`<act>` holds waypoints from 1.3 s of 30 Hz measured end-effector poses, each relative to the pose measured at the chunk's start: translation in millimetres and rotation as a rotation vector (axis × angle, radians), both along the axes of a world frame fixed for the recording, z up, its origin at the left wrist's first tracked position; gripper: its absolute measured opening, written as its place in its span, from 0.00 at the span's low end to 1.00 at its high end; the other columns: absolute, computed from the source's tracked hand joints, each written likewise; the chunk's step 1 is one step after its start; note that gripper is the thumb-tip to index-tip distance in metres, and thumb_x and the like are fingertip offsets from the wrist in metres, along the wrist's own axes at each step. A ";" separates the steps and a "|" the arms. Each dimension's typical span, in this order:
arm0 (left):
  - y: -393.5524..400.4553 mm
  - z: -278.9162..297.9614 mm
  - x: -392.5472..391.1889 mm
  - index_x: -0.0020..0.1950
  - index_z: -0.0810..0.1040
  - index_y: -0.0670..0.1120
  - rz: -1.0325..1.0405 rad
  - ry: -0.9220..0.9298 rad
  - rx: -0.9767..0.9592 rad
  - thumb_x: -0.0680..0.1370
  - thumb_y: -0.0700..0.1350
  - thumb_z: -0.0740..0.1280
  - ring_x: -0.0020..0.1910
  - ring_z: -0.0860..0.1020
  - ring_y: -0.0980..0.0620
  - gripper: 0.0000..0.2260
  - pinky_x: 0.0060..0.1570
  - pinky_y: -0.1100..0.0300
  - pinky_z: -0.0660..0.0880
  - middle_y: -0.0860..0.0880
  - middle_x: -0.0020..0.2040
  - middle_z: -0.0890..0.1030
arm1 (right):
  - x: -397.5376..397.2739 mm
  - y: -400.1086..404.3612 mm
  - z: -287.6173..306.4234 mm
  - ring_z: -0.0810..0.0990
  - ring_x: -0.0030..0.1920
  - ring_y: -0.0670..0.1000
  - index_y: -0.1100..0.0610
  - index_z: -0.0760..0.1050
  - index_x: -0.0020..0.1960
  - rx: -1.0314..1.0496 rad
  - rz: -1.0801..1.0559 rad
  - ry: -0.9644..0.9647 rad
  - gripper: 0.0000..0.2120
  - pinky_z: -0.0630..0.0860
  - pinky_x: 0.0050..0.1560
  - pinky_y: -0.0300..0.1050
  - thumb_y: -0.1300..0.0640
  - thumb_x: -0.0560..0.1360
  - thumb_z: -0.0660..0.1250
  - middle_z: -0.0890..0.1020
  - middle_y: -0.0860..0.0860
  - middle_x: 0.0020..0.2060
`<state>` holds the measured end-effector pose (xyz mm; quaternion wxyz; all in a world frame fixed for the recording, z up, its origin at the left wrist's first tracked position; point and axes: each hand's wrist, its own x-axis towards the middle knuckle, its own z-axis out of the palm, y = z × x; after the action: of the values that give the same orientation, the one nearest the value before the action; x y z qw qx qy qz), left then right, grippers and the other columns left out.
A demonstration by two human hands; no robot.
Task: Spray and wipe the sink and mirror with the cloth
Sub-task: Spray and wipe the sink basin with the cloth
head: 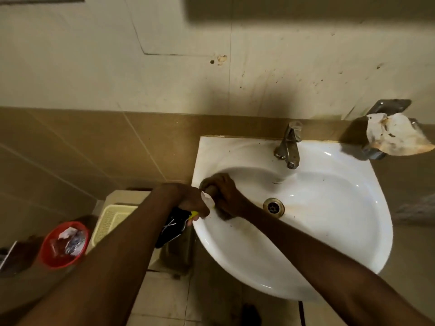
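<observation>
The white sink (317, 231) hangs on the wall at the right, with dark specks and brownish stains around its drain (273, 206). Both hands meet over its left rim. My left hand (188, 198) is closed on a black cloth (170, 229), which hangs below the rim, and on a small white and yellow bottle (207, 201). My right hand (223, 194) is wrapped around the bottle's upper end, hiding most of it. A dark panel (306, 8) at the top edge may be the mirror; I cannot tell.
A metal tap (289, 144) stands at the sink's back. A wall holder with crumpled stained paper (395, 137) juts out at the right. Left of the sink are a cream basket (110, 220) and a red bin (63, 245) with rubbish. The floor is tiled.
</observation>
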<state>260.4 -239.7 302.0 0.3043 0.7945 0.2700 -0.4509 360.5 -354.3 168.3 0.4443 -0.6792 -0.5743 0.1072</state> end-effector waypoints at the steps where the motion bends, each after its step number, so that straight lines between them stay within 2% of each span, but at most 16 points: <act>1: -3.9 -1.3 -4.1 0.30 0.78 0.42 -0.010 0.011 0.005 0.72 0.47 0.67 0.35 0.76 0.47 0.13 0.47 0.57 0.74 0.45 0.31 0.80 | 5.7 2.6 -0.9 0.72 0.52 0.54 0.56 0.73 0.55 0.003 -0.023 0.006 0.10 0.66 0.56 0.46 0.56 0.74 0.61 0.79 0.57 0.49; 6: -19.7 0.3 -23.3 0.34 0.79 0.42 -0.045 -0.076 0.084 0.69 0.47 0.67 0.33 0.78 0.49 0.09 0.48 0.55 0.79 0.46 0.32 0.81 | 8.8 2.2 -8.3 0.71 0.54 0.54 0.61 0.77 0.54 -0.033 -0.054 0.023 0.17 0.63 0.61 0.41 0.57 0.69 0.58 0.79 0.58 0.51; 8: -20.1 0.9 -30.0 0.35 0.80 0.41 -0.040 -0.056 0.080 0.69 0.45 0.67 0.36 0.78 0.48 0.08 0.50 0.52 0.80 0.45 0.35 0.81 | 9.9 1.5 -9.7 0.73 0.56 0.55 0.59 0.77 0.55 -0.163 -0.038 0.080 0.19 0.67 0.62 0.50 0.55 0.67 0.59 0.79 0.56 0.53; 10: -18.0 0.5 -34.1 0.43 0.81 0.34 0.001 -0.038 0.033 0.65 0.45 0.68 0.38 0.78 0.45 0.15 0.51 0.48 0.80 0.42 0.38 0.80 | 4.7 -3.9 -8.6 0.76 0.55 0.57 0.56 0.76 0.54 -0.291 -0.012 0.143 0.18 0.70 0.58 0.59 0.51 0.66 0.62 0.79 0.55 0.51; 11: -19.6 2.0 -38.7 0.46 0.81 0.32 0.023 -0.043 0.021 0.62 0.45 0.67 0.37 0.78 0.45 0.19 0.49 0.47 0.80 0.40 0.38 0.80 | -4.7 -15.1 -4.4 0.76 0.54 0.57 0.56 0.77 0.52 -0.324 0.016 0.144 0.18 0.71 0.57 0.61 0.49 0.66 0.63 0.79 0.55 0.50; 13: -22.1 4.6 -42.7 0.45 0.80 0.33 0.064 -0.036 -0.007 0.63 0.43 0.67 0.34 0.78 0.44 0.16 0.43 0.50 0.79 0.39 0.37 0.79 | -22.2 -42.7 -1.1 0.76 0.54 0.57 0.58 0.77 0.51 -0.374 0.093 0.203 0.19 0.71 0.57 0.60 0.48 0.65 0.64 0.78 0.57 0.50; 15: -26.8 8.8 -42.8 0.39 0.79 0.37 0.096 -0.037 -0.011 0.63 0.41 0.67 0.33 0.77 0.44 0.09 0.41 0.54 0.75 0.39 0.35 0.79 | -31.2 -83.3 6.3 0.76 0.56 0.55 0.59 0.77 0.54 -0.453 0.189 0.316 0.20 0.71 0.59 0.55 0.49 0.66 0.65 0.78 0.56 0.52; 18: -44.4 19.2 -38.2 0.32 0.78 0.40 0.109 -0.051 -0.032 0.68 0.42 0.69 0.33 0.76 0.46 0.07 0.43 0.57 0.75 0.42 0.32 0.79 | -19.7 -148.4 26.8 0.75 0.56 0.48 0.51 0.78 0.53 -0.654 0.334 0.380 0.14 0.69 0.61 0.41 0.53 0.68 0.66 0.76 0.51 0.54; 21: -64.0 19.5 -27.0 0.33 0.78 0.41 0.136 -0.021 -0.063 0.73 0.42 0.70 0.32 0.76 0.48 0.10 0.45 0.57 0.75 0.44 0.32 0.79 | 4.9 -167.8 35.5 0.74 0.55 0.50 0.66 0.78 0.54 -0.774 0.417 0.319 0.14 0.66 0.58 0.28 0.63 0.70 0.66 0.77 0.54 0.53; 22: -70.1 19.2 -23.3 0.35 0.78 0.40 0.147 -0.008 -0.077 0.73 0.43 0.70 0.33 0.76 0.47 0.09 0.46 0.57 0.76 0.43 0.33 0.79 | 7.4 -162.3 33.1 0.74 0.56 0.51 0.63 0.78 0.54 -0.776 0.421 0.295 0.13 0.67 0.59 0.30 0.63 0.70 0.66 0.77 0.52 0.53; 24: -83.7 15.7 -18.8 0.38 0.78 0.39 0.143 0.032 -0.099 0.74 0.42 0.70 0.32 0.76 0.46 0.08 0.40 0.58 0.77 0.42 0.33 0.79 | 4.7 -138.6 24.6 0.76 0.56 0.54 0.51 0.77 0.54 -0.752 0.400 0.278 0.12 0.72 0.62 0.47 0.59 0.71 0.67 0.77 0.53 0.54; 25: -89.7 13.8 -16.7 0.39 0.78 0.39 0.131 0.045 -0.104 0.74 0.42 0.69 0.31 0.76 0.46 0.07 0.36 0.59 0.77 0.41 0.33 0.78 | 0.8 -121.8 19.7 0.77 0.54 0.55 0.51 0.76 0.54 -0.727 0.358 0.265 0.11 0.73 0.59 0.52 0.56 0.72 0.67 0.78 0.56 0.53; 28: -101.8 9.9 -16.8 0.42 0.81 0.42 0.102 0.022 -0.055 0.68 0.42 0.69 0.30 0.76 0.46 0.06 0.34 0.58 0.78 0.42 0.30 0.79 | -6.9 -65.7 25.0 0.79 0.50 0.49 0.64 0.77 0.55 -0.601 0.261 0.324 0.17 0.73 0.53 0.42 0.53 0.72 0.63 0.80 0.55 0.51; 33: -106.5 -0.1 -29.3 0.28 0.82 0.45 0.053 0.074 -0.010 0.63 0.49 0.72 0.35 0.80 0.46 0.08 0.52 0.52 0.81 0.46 0.32 0.82 | 11.8 -32.2 24.6 0.75 0.60 0.54 0.58 0.74 0.60 -0.705 0.296 0.325 0.19 0.71 0.62 0.51 0.66 0.70 0.67 0.78 0.55 0.58; 36: -114.7 -4.3 -32.8 0.38 0.81 0.41 0.093 0.049 -0.032 0.66 0.44 0.70 0.33 0.79 0.47 0.07 0.52 0.53 0.79 0.44 0.34 0.82 | 9.0 -36.2 20.4 0.75 0.59 0.53 0.56 0.75 0.60 -0.672 0.300 0.328 0.21 0.69 0.64 0.49 0.64 0.68 0.68 0.79 0.53 0.58; 39: -121.5 -1.8 -31.2 0.37 0.82 0.40 0.084 0.038 -0.041 0.65 0.46 0.70 0.35 0.79 0.47 0.09 0.55 0.52 0.79 0.44 0.36 0.84 | 4.6 -40.0 27.1 0.76 0.58 0.52 0.58 0.76 0.60 -0.687 0.333 0.389 0.22 0.71 0.62 0.47 0.63 0.66 0.67 0.79 0.53 0.56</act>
<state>229.1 -361.2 300.2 0.3342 0.7674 0.2993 -0.4581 365.1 -394.2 195.4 0.2688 -0.6530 -0.5124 0.4887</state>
